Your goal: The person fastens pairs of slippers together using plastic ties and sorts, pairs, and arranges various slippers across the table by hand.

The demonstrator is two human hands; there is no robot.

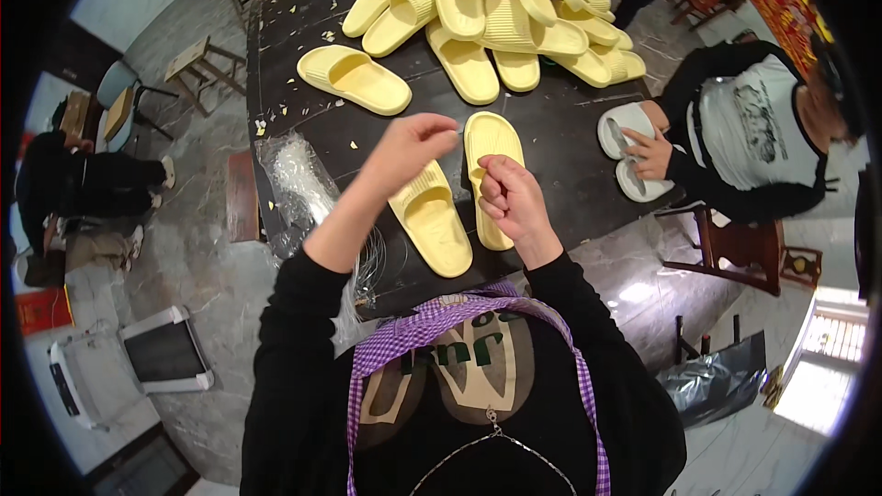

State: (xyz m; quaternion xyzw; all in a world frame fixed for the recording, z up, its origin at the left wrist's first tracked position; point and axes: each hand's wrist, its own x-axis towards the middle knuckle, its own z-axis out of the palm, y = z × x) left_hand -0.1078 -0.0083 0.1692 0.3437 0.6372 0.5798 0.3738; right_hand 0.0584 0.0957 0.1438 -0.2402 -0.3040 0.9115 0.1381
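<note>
Two yellow slippers lie side by side in front of me on the dark table: a left slipper (436, 231) and a right slipper (493, 133). My left hand (411, 149) hovers over the strap end of the left slipper, thumb and fingertips drawn together. Whatever they pinch, if anything, is too fine to make out. Over the strap of the right slipper, my right hand (514, 200) is closed with its fingers curled in. Its grip is hidden from view. Left of my left forearm, a clear plastic bag (299, 174) of thin transparent strands spills toward the table edge.
A heap of yellow slippers (496, 23) covers the far part of the table (276, 64), with a single yellow slipper (354, 80) nearer. On the right, a person (749, 129) handles white slippers (634, 133). A wooden stool (202, 69) stands to the left.
</note>
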